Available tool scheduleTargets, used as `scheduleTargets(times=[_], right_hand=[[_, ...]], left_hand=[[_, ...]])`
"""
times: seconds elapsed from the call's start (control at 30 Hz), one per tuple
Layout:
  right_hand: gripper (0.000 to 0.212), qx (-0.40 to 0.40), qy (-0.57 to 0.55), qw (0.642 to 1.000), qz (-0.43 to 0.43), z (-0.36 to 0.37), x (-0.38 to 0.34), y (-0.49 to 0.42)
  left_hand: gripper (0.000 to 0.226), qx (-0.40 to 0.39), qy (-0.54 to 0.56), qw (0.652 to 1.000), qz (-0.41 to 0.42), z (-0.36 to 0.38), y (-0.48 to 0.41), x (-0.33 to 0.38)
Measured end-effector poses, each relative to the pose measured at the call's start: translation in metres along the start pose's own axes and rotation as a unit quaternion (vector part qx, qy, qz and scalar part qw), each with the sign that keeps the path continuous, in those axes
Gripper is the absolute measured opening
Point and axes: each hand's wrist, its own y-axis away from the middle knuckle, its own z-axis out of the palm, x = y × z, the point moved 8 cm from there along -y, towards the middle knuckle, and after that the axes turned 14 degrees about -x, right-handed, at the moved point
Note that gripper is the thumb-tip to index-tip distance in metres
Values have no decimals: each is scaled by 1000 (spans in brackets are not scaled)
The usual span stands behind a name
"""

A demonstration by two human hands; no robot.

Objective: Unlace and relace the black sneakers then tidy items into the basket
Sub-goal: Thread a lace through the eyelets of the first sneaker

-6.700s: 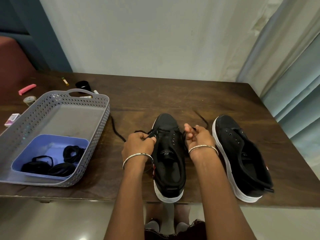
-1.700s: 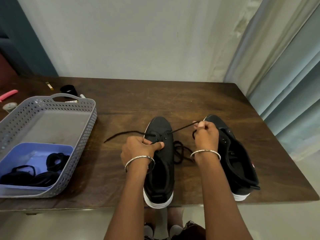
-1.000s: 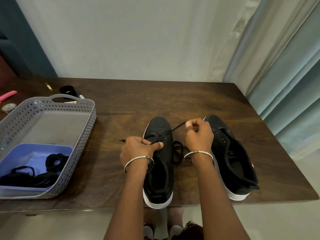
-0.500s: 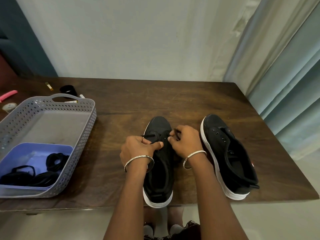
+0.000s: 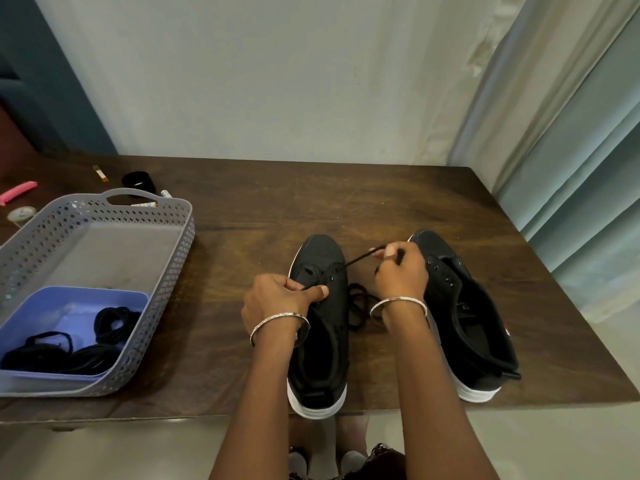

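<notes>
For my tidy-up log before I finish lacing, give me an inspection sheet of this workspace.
surface: dark wooden table.
job's things: middle sneaker partly laced; other sneaker unlaced; lace taut to right hand, slack between sneakers; grey basket holds blue tray with black coils.
clutter: pink item, black round item, pens beyond basket.
grippers: left hand grips middle sneaker; right hand pinches lace.
cables: nothing seen.
surroundings: pale wall, curtain at right.

left hand [image 5: 280,299]: grips left sneaker [image 5: 320,327] at eyelets
right hand [image 5: 400,275]: pinches lace [image 5: 356,260], taut from eyelet
right sneaker [image 5: 460,313]: beside, unlaced
basket [image 5: 166,271]: left on table [image 5: 242,216]
</notes>
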Motion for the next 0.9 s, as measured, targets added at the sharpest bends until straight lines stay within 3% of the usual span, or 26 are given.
scheduleTargets(times=[0.1,0.2,0.3,0.4,0.57,0.67,0.73,0.83,0.9], right_hand=[[19,-33,-263,964,22,13,8,-2],[20,0,-344,939,12,3,5,-6],[20,15,-246,969,-26,-16,-2,-9],[16,-65,-175,981,-57,-7,-8,-7],[11,-197,-180,962,-66,12,-24,5],[12,-266,-209,938,-68,22,-36,13],[10,-297,-232,924,-69,26,-43,17],[8,-285,-226,928,-76,26,-42,16],[4,-197,-104,972,-76,15,-32,6]], left_hand=[[36,0,3,1000,-1,0,-1,0],[36,4,3,1000,2,0,0,-1],[37,5,1,1000,7,0,-2,-1],[33,-10,-11,998,57,3,-5,8],[27,-42,-79,963,254,14,1,44],[35,-54,-150,944,287,25,5,54],[26,-45,-131,942,304,25,6,57],[10,-37,-41,948,314,16,9,58],[4,-70,46,955,283,14,6,52]])
